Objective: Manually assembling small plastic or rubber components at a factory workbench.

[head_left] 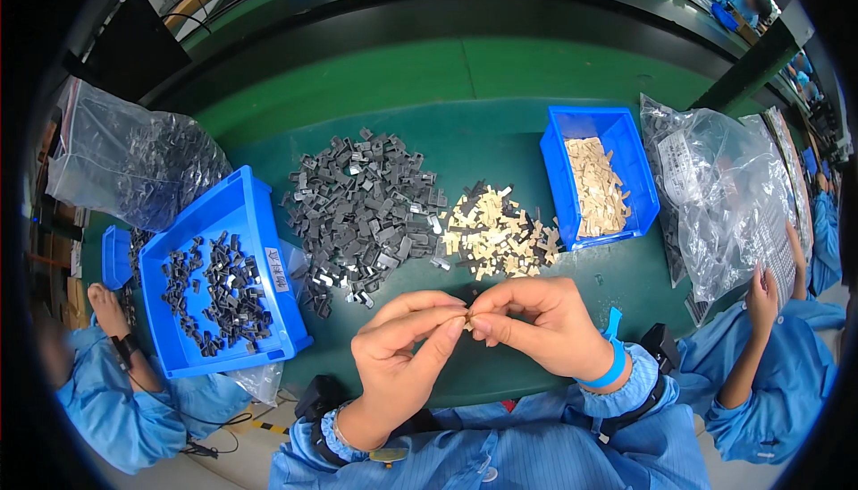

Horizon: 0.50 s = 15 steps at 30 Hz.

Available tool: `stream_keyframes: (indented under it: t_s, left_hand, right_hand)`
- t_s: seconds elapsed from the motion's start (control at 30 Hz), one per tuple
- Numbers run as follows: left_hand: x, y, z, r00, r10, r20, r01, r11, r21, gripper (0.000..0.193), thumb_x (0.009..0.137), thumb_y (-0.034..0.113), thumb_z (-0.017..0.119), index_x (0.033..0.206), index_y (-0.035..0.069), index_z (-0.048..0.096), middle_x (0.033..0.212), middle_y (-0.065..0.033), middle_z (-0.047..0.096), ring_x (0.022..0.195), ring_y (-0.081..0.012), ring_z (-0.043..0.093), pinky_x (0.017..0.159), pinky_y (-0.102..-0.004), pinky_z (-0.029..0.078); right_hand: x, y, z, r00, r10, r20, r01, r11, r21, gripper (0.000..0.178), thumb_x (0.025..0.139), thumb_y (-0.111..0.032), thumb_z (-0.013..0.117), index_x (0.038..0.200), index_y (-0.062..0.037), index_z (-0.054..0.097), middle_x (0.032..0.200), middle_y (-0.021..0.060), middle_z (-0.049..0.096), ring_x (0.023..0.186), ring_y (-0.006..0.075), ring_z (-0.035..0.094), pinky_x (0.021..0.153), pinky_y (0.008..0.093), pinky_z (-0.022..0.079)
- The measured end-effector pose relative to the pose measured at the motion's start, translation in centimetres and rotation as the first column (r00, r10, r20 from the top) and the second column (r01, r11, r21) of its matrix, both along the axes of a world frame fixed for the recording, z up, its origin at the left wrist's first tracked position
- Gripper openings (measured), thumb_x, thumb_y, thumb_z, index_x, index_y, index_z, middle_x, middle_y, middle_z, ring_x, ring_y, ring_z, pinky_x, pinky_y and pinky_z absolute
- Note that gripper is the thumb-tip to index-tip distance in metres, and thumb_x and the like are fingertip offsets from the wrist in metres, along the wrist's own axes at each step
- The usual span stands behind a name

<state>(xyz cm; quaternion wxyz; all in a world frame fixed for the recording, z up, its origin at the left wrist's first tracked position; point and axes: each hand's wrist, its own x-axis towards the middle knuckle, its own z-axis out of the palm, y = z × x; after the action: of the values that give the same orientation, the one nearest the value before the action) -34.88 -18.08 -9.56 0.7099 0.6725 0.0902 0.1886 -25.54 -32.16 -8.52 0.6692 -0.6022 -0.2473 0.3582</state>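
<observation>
My left hand [407, 342] and my right hand [536, 325] meet fingertip to fingertip above the near edge of the green table. Between their pinched fingers sits a small tan piece [468, 322], mostly hidden by the fingertips. Just beyond my hands lies a pile of small tan pieces [500, 235] with some black ones mixed in. Left of it spreads a larger heap of black plastic clips [362, 204]. A blue band circles my right wrist.
At the left stands a blue bin [290, 298] of black parts, with a clear bag [134, 159] behind it. A smaller blue bin [559, 181] of tan pieces is at the right, beside another clear plastic bag [724, 195]. Co-workers in blue sit at both sides.
</observation>
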Motion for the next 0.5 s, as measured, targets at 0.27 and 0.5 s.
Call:
stream_keyframes:
  t_s: [0.27, 0.5]
  left_hand:
    - [-0.2, -0.3, -0.1, 0.987, 0.123, 0.101, -0.143, 0.966, 0.216, 0.013, 0.076, 0.0, 0.063, 0.089, -0.002, 0.065, 0.091, -0.0117, 0.056, 0.081, -0.0148, 0.054, 0.067, -0.0231, 0.044]
    - [-0.2, -0.5, -0.4, 0.996, 0.081, 0.035, -0.08, 0.997, -0.016, 0.013, 0.076, 0.0, 0.063, 0.089, -0.003, 0.065, 0.095, -0.0116, 0.054, 0.085, -0.0163, 0.053, 0.073, -0.0245, 0.043]
  right_hand:
    - [-0.7, 0.5, -0.2, 0.986, -0.034, -0.161, 0.042, 0.998, 0.046, 0.013, 0.083, -0.006, 0.058, 0.09, 0.0037, 0.06, 0.073, 0.0061, 0.061, 0.063, 0.0076, 0.055, 0.055, 0.0199, 0.045]
    - [-1.3, 0.6, -0.4, 0.984, -0.071, -0.165, 0.081, 0.995, 0.056, 0.014, 0.083, -0.006, 0.058, 0.092, 0.0042, 0.059, 0.074, 0.0066, 0.061, 0.062, 0.0072, 0.055, 0.054, 0.0197, 0.045]
